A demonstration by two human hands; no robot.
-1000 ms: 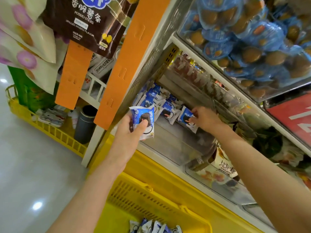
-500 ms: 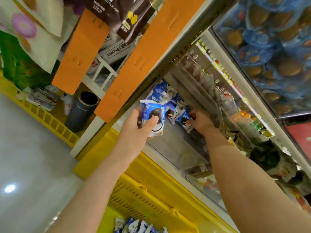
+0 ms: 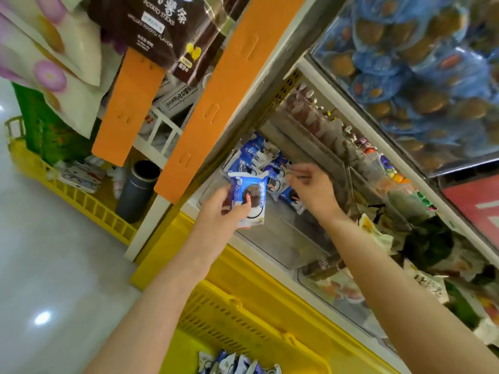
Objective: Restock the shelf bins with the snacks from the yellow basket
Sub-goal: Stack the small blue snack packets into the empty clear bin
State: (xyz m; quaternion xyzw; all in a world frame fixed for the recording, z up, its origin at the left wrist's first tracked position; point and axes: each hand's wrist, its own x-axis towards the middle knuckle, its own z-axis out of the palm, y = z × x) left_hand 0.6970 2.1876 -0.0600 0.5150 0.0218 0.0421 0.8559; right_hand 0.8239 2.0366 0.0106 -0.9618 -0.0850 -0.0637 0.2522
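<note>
Left hand (image 3: 221, 211) is held up on an outstretched forearm; 1 blue-and-white snack packet (image 3: 251, 198) is gripped between thumb and fingers at the front of the clear shelf bin (image 3: 283, 238). Its long axis is kept near upright, printed face toward the camera. Right hand (image 3: 314, 191) is poised over the binned packets (image 3: 255, 157), fingers curled, blurred; grasp cannot be told. Yellow basket (image 3: 243, 317) is seen below.

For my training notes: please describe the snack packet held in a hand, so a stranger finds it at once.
Find the longer orange strip on the shelf post. Beside its lower end, the left hand holds a blue-and-white snack packet. Its twins lie in the clear bin; it alone is gripped.
</note>
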